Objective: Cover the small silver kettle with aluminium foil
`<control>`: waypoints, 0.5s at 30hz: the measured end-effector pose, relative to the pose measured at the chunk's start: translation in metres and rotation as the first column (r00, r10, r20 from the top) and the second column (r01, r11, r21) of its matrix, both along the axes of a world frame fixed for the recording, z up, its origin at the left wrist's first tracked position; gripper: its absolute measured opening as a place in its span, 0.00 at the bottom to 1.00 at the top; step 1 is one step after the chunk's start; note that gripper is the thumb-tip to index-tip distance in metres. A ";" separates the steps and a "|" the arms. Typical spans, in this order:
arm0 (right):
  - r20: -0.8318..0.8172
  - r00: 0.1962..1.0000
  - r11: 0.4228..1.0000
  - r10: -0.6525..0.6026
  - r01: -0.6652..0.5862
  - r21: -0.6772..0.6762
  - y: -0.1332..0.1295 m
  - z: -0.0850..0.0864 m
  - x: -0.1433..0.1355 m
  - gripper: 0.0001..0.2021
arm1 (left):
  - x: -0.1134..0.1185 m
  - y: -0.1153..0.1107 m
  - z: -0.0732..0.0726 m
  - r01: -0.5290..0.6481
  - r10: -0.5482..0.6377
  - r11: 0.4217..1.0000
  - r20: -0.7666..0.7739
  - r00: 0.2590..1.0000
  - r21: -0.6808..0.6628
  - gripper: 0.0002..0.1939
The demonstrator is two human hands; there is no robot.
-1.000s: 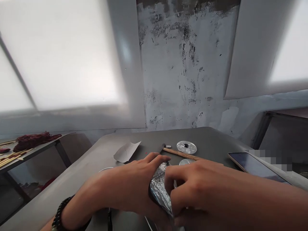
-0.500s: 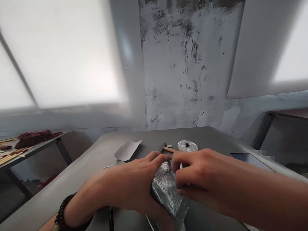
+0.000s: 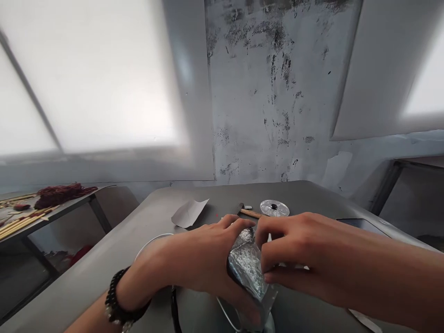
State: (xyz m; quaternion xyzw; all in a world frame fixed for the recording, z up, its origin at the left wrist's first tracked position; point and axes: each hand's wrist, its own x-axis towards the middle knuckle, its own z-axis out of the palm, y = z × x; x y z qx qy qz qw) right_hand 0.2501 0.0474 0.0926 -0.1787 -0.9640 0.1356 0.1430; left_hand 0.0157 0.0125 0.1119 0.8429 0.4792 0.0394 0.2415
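A silver foil-covered object (image 3: 247, 263) with a dark edge and clear film at its lower end stands out at the front middle of the table. Wrapped around its left side is my left hand (image 3: 197, 254), with the thumb low and the fingers over the top. My right hand (image 3: 294, 243) is closed, its curled fingers pressed together at the foil's right edge. What those fingertips pinch is hidden, though small white bits show between them. Under my left wrist, a white cable (image 3: 152, 240) and a black cord (image 3: 175, 307) lie on the table.
On the grey table (image 3: 138, 222) lie a folded white paper (image 3: 190, 213), a wooden-handled hammer (image 3: 251, 213), a clear disc with a black centre (image 3: 274, 208) and a flat dark-screened device (image 3: 362, 225). A side shelf bears maroon yarn (image 3: 62, 194) and sticks. The stained wall stands behind.
The view has shifted slightly, so everything sits a little further right. Both hands keep their places on the foil-covered object, with little visible change in grip.
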 end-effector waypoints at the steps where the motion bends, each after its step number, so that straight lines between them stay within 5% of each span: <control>1: 0.023 1.000 1.000 0.003 -0.003 0.009 0.001 -0.002 -0.001 0.08 | 0.000 0.000 0.000 -0.008 0.008 1.000 -0.001 1.000 -0.001 0.38; 9: 0.063 0.993 0.995 -0.096 0.096 0.013 -0.005 -0.021 -0.004 0.10 | -0.006 0.001 -0.010 -0.052 0.052 0.999 0.016 0.999 -0.013 0.56; 15: -0.117 0.982 0.985 -0.148 0.157 0.074 -0.019 -0.062 0.006 0.09 | -0.008 -0.011 -0.013 -0.065 0.066 0.993 -0.010 0.998 0.101 0.62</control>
